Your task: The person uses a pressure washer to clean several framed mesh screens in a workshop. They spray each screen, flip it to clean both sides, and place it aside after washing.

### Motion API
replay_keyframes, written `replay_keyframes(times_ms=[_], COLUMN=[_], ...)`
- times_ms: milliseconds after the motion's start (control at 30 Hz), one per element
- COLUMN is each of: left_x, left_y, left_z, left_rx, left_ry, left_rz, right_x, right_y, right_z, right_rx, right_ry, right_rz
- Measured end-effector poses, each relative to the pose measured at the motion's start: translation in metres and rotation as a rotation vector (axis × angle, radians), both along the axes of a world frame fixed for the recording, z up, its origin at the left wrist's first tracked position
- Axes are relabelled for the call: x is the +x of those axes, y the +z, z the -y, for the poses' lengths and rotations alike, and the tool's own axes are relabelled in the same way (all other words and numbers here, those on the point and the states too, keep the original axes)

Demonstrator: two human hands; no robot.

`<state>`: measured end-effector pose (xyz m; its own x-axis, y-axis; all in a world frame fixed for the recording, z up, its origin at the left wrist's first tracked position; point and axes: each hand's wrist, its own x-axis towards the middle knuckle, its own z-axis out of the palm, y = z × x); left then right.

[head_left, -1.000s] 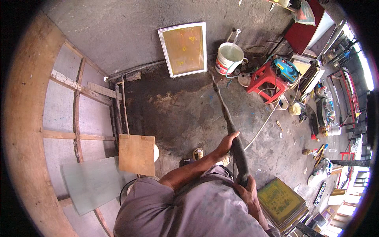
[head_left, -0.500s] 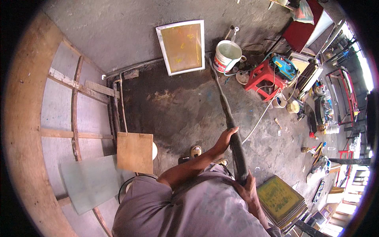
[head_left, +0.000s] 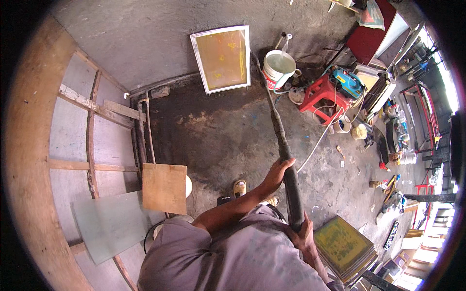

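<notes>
A long dark pressure washer wand runs from my waist toward the wall. My left hand is closed around its thick sleeve near the middle. Farther back, at the near end, my right hand grips it, with some fingers hidden behind. The thin far end of the wand points between a screen printing frame and a white bucket. That frame has a white rim and brownish mesh with yellow marks, and it leans upright against the wall. Any spray at the tip is too faint to tell.
On a red plastic stool sits a blue pressure washer with hoses trailing over the floor. Stained frames are stacked at my right. A wooden board and a frosted glass sheet stand at my left.
The wand's far end has shifted slightly up and left toward the frame's right edge. My hands keep their hold, and the whole view has drifted a little.
</notes>
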<state>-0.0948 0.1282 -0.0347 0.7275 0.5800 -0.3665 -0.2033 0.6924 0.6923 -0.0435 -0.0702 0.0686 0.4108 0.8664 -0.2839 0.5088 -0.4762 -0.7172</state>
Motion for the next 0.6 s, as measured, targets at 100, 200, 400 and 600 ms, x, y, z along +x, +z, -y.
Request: replay_keyframes(times_ms=[100,200,400,600], left_x=[0.001,0.003,0.003,0.01], left_y=[-0.013,-0.031,-0.025,-0.006], left_z=[0.001,0.004,0.014,0.016], left_rx=[-0.035,-0.14,-0.089,0.027], left_ry=[-0.016,-0.069,-0.036,0.024], left_rz=[-0.011,-0.058,-0.068,0.011], right_x=[0.004,0.007,0.015,0.02], right_y=[-0.012,-0.011,-0.027,-0.006], right_z=[0.007,0.004,0.018,0.017], right_rx=[-0.039,-0.134,-0.132,-0.193], right_ry=[0.008,-0.018,-0.008,0.003], right_rz=[-0.007,-0.108,-0.053,-0.072])
